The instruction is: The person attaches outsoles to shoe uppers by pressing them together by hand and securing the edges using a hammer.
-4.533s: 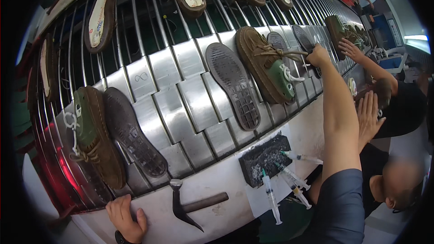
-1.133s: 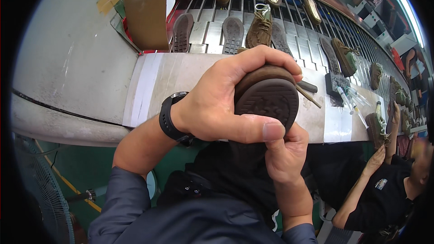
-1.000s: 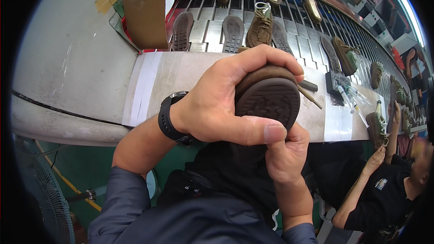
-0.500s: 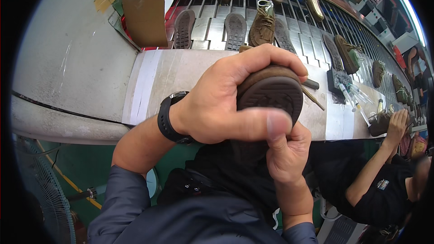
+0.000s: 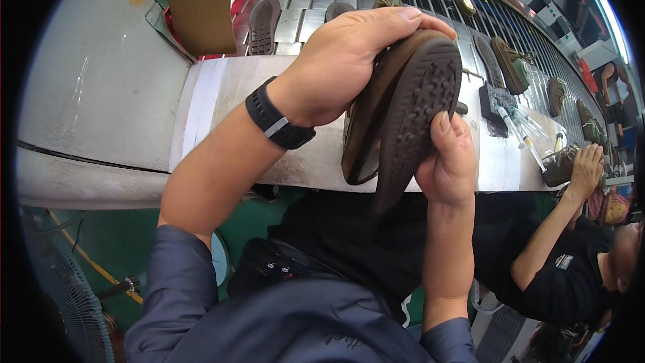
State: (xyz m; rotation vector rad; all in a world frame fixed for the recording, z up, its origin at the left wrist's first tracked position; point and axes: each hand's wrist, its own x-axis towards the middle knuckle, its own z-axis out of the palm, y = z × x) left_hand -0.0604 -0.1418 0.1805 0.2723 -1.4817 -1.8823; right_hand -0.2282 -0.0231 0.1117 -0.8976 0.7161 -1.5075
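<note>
A brown shoe upper (image 5: 363,138) is held up over the front edge of the bench, its far end touching a dark ribbed rubber sole (image 5: 424,97). Toward the near end the two stand apart, with a gap between them. My left hand (image 5: 339,64), with a black watch on its wrist, wraps over the far end of the shoe. The sole's right edge is pinched by my right hand (image 5: 449,161), thumb on the tread. Its other fingers are partly hidden behind the sole.
The pale bench (image 5: 289,161) lies below, before a slatted metal conveyor (image 5: 295,27) carrying several shoes and loose soles. A brown board (image 5: 200,10) stands at far left. Syringes (image 5: 514,124) lie by a black block (image 5: 494,111). At right, a co-worker's hand (image 5: 588,165) holds another shoe.
Both hands and the shoe have moved up and away from me. The sole has tilted, now showing its tread and a gap to the upper. My left thumb has left the tread for the far end.
</note>
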